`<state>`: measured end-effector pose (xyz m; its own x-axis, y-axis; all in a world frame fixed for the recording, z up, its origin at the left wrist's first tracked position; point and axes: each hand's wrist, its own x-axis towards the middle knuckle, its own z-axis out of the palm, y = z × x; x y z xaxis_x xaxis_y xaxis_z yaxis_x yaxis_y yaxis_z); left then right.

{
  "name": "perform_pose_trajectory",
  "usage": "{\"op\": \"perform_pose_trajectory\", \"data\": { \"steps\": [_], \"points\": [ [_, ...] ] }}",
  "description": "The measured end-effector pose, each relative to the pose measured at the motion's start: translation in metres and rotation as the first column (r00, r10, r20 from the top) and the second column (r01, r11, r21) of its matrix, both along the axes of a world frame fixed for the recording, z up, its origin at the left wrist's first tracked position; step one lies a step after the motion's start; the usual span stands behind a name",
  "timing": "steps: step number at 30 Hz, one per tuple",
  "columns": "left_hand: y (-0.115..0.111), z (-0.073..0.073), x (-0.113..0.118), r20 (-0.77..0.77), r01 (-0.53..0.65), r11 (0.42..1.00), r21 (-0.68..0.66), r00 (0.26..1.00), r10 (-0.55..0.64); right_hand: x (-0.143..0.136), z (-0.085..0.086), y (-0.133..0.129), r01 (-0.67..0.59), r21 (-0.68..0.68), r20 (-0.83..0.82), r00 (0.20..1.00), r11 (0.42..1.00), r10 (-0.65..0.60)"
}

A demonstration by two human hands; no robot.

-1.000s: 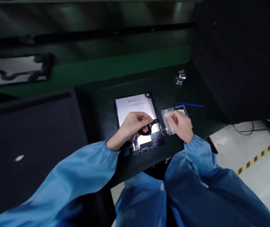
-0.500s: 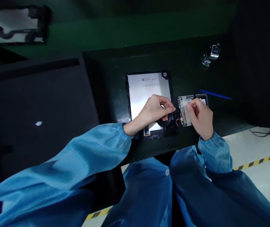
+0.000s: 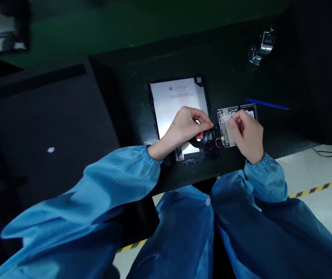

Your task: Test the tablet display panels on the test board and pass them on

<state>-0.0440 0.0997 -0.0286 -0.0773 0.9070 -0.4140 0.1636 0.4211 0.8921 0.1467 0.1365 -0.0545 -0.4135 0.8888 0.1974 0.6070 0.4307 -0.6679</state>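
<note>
A tablet-like panel (image 3: 177, 93) with a silvery back and black frame lies on the dark table. Over its lower right part is my left hand (image 3: 187, 126), its thumb and forefinger pinched at the panel's right edge. A black ring, like a tape roll (image 3: 199, 142), hangs or rests under its curled fingers. My right hand (image 3: 248, 133) is closed in a pinch above a circuit board (image 3: 225, 133) beside the panel; what its fingertips hold is too small to tell. Short red wires (image 3: 218, 142) stick out at the board's left side.
A blue pen-like stick (image 3: 267, 104) lies right of the board. Behind it stands a metal counter (image 3: 266, 44). A black foam sheet (image 3: 52, 112) with a small white scrap (image 3: 50, 149) covers the left. Another device (image 3: 0, 27) is at the far upper left.
The whole view has shifted a little, so the table's items appear higher. Both hands keep nearly the same pinched poses beside the panel and the board.
</note>
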Motion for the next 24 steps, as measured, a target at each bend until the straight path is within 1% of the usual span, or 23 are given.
{"op": "perform_pose_trajectory", "data": {
  "steps": [5, 11, 14, 19, 24],
  "points": [
    [0.0007, 0.0029, 0.0023, 0.031, -0.013, 1.0, -0.026, 0.999, 0.014, -0.0004, 0.0009, -0.0005, 0.015, -0.007, 0.014, 1.0, 1.0, -0.015],
    [-0.001, -0.0036, 0.0017, -0.014, -0.012, 1.0, -0.009, 1.0, 0.012, -0.0005, 0.0029, -0.0004, 0.009, -0.025, 0.035, 0.999, 1.0, -0.008],
    [-0.0018, -0.0046, 0.0021, -0.029, -0.01, 1.0, 0.003, 1.0, 0.01, -0.0004, 0.0031, -0.0003, 0.007, -0.025, 0.038, 0.999, 1.0, -0.006],
    [-0.0017, -0.0021, 0.0052, -0.031, -0.022, 1.0, 0.007, 0.999, 0.023, -0.0004, 0.0028, -0.0001, 0.004, -0.024, 0.029, 1.0, 1.0, -0.003],
    [-0.0006, 0.0017, 0.0079, -0.043, -0.048, 0.999, -0.02, 0.998, 0.047, -0.0009, 0.0032, -0.0001, 0.004, -0.019, 0.018, 1.0, 1.0, -0.003]
  ]
}}
